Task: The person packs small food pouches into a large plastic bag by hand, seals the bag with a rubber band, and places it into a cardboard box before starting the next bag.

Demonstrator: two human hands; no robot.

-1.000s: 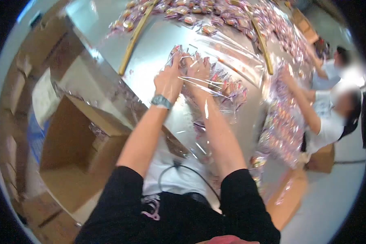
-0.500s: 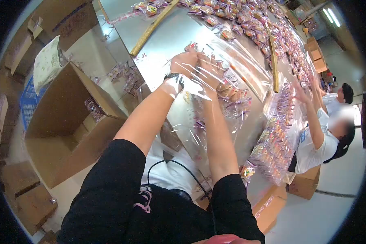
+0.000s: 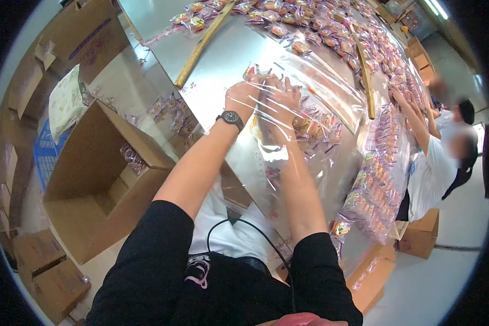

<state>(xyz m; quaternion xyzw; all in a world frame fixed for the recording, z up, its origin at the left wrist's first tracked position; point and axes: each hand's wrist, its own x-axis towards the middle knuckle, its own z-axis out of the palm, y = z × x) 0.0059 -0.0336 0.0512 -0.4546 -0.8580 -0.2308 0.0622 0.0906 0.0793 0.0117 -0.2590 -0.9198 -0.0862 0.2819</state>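
Observation:
My left hand [image 3: 241, 95], with a black watch on the wrist, is closed at a small wrapped snack packet [image 3: 251, 71], whose red and white end shows past the fingers. Beside it, my right hand [image 3: 280, 102] lies under clear plastic film, its fingers curled over wrapped snack packets that they largely hide. The film belongs to a large clear plastic bag [image 3: 271, 154] that reaches down over my right forearm. More wrapped packets [image 3: 316, 129] lie under film just right of my right hand. Flat clear bags [image 3: 326, 87] rest beyond it on the metal table [image 3: 201, 103].
Wooden strips [image 3: 205, 44] lie on the table, with many loose packets [image 3: 331, 32] beyond. Filled clear bags [image 3: 372, 190] stand at the right, near co-workers [image 3: 432, 174]. An open cardboard box [image 3: 87, 206] and a blue crate [image 3: 49, 157] are at the left.
The view has shifted slightly. My left wrist has turned so the watch face shows, and the film has slid along my right forearm. A co-worker's arms at the right have moved.

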